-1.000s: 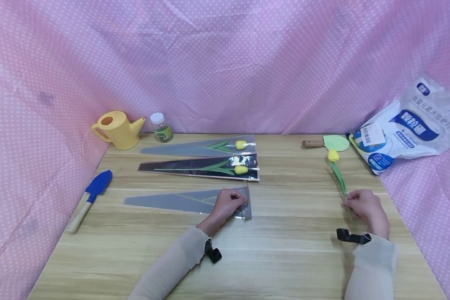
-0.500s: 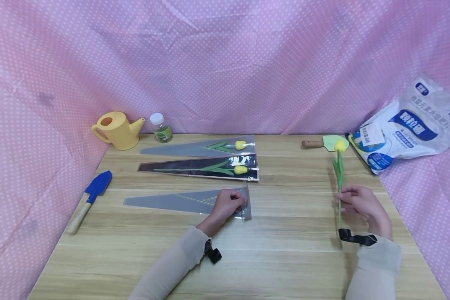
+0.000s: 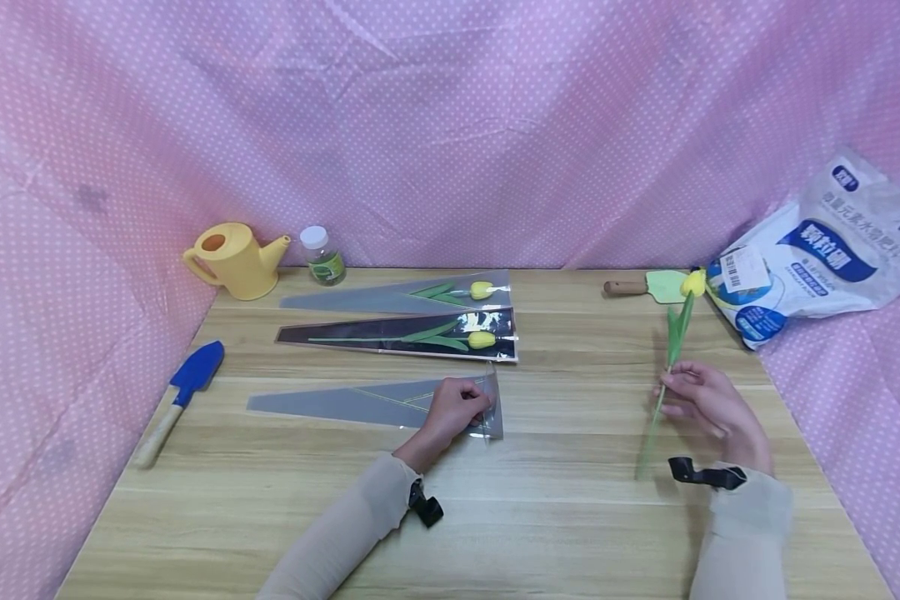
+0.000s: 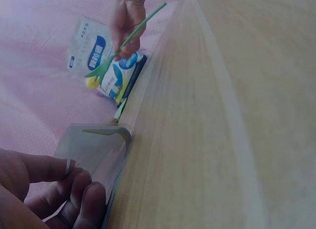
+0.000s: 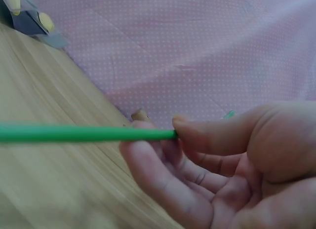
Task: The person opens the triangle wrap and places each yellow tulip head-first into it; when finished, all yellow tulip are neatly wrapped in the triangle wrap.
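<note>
My left hand (image 3: 453, 408) pinches the wide right end of a clear flower sleeve (image 3: 322, 402) with thin gold lines, lying on the table. In the left wrist view the sleeve's mouth (image 4: 96, 145) stands a little apart, its film between thumb and fingers. Over the table's right side, my right hand (image 3: 712, 404) pinches the green stem of a yellow tulip (image 3: 677, 333) between thumb and fingers. The bloom points away and slightly right; the stem's lower end slants toward the left front. In the right wrist view the stem (image 5: 89, 133) runs left from the fingertips.
Behind the sleeve lie a dark-backed sleeve (image 3: 360, 335) and a clear sleeve (image 3: 345, 300), each with a yellow tulip. Around them are a watering can (image 3: 243, 262), a jar (image 3: 325, 258), a blue trowel (image 3: 195, 371), a green trowel (image 3: 663, 286) and a fertilizer bag (image 3: 810, 267).
The tulip has tilted: its bloom swung rightward and its lower stem leftward. My right hand has shifted slightly left. My left hand stays on the sleeve.
</note>
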`<state>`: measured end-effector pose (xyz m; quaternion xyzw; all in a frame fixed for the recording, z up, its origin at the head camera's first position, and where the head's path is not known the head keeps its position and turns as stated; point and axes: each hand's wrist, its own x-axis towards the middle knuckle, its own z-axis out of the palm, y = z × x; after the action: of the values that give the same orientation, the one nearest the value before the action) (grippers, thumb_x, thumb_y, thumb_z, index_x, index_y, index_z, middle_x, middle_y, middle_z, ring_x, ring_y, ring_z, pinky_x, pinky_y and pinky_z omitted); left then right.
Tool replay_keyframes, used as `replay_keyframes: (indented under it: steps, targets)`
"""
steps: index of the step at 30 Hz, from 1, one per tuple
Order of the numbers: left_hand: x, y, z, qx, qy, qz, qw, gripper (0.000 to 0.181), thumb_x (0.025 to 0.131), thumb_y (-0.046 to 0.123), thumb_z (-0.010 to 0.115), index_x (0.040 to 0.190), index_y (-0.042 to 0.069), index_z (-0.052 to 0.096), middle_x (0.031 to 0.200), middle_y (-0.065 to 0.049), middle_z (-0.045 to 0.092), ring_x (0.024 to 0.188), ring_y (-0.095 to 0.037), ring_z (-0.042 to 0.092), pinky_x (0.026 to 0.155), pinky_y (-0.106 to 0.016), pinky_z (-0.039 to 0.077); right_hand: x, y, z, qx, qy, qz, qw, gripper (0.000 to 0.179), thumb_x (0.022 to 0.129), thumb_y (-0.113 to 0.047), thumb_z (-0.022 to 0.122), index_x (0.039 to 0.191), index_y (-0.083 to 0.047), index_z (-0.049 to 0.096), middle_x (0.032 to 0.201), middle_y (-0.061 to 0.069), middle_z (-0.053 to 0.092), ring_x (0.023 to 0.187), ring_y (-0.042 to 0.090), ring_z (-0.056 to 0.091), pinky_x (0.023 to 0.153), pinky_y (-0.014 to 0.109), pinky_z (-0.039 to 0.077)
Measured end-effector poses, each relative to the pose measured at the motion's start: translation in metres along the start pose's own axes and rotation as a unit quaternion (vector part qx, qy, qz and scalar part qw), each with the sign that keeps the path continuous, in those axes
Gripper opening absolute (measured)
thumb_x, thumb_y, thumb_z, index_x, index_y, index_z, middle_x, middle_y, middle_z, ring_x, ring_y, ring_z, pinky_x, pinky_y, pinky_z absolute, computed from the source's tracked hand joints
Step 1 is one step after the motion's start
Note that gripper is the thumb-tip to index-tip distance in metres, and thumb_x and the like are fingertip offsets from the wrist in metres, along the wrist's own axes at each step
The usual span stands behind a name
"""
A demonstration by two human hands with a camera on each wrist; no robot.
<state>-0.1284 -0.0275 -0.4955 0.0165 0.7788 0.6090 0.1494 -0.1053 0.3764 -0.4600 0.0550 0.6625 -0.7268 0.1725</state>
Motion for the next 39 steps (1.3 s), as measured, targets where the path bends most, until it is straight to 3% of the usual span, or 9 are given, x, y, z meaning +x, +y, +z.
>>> replay_keyframes:
  steps: [6, 12, 16, 27, 39]
  targets:
    - [0.001, -0.001, 0.0, 0.002, 0.0, 0.0, 1.0, 0.014, 0.086, 0.006, 0.069, 0.082, -0.006, 0.073, 0.066, 0.001, 0.059, 0.056, -0.008, 0.051, 0.054, -0.021, 0.046, 0.005, 0.004, 0.011, 0.11, -0.054, -0.055, 0.991, 0.017, 0.101, 0.005, 0.046, 0.107, -0.006, 0.058, 0.098, 0.005, 0.073, 0.092, 0.018, 0.074, 0.083, 0.03, 0.061]
    - [0.0, 0.0, 0.0, 0.006, 0.001, -0.001, 1.0, 0.013, 0.086, 0.005, 0.069, 0.081, -0.006, 0.073, 0.065, 0.001, 0.059, 0.056, -0.009, 0.052, 0.054, -0.021, 0.046, 0.012, 0.006, 0.02, 0.157, -0.07, -0.08, 0.9819, 0.018, 0.102, 0.007, 0.041, 0.109, -0.003, 0.055, 0.101, 0.006, 0.074, 0.095, 0.02, 0.074, 0.084, 0.033, 0.061]
    - [0.0, -0.001, 0.0, 0.007, 0.002, 0.0, 1.0, 0.013, 0.086, 0.005, 0.069, 0.08, -0.006, 0.073, 0.065, 0.001, 0.059, 0.055, -0.009, 0.051, 0.053, -0.02, 0.045, 0.016, 0.008, 0.026, 0.183, -0.061, -0.095, 0.9765, 0.02, 0.102, 0.008, 0.039, 0.111, -0.005, 0.051, 0.1, 0.007, 0.074, 0.096, 0.019, 0.074, 0.085, 0.034, 0.061]
    - [0.0, -0.002, 0.0, 0.0, 0.0, 0.012, 0.9999, 0.015, 0.087, 0.005, 0.068, 0.08, -0.007, 0.072, 0.064, 0.002, 0.058, 0.055, -0.009, 0.051, 0.053, -0.021, 0.045, 0.024, 0.007, 0.045, 0.231, 0.012, -0.107, 0.967, 0.017, 0.101, 0.008, 0.043, 0.105, -0.006, 0.053, 0.094, 0.006, 0.072, 0.092, 0.018, 0.073, 0.081, 0.034, 0.062]
    - [0.001, -0.001, 0.0, 0.007, 0.003, 0.004, 1.0, 0.014, 0.086, 0.006, 0.069, 0.08, -0.006, 0.073, 0.065, 0.001, 0.058, 0.055, -0.009, 0.051, 0.053, -0.021, 0.046, 0.03, 0.006, 0.057, 0.297, 0.027, -0.11, 0.948, 0.013, 0.1, 0.007, 0.045, 0.101, -0.005, 0.052, 0.093, 0.009, 0.07, 0.09, 0.02, 0.072, 0.082, 0.039, 0.062]
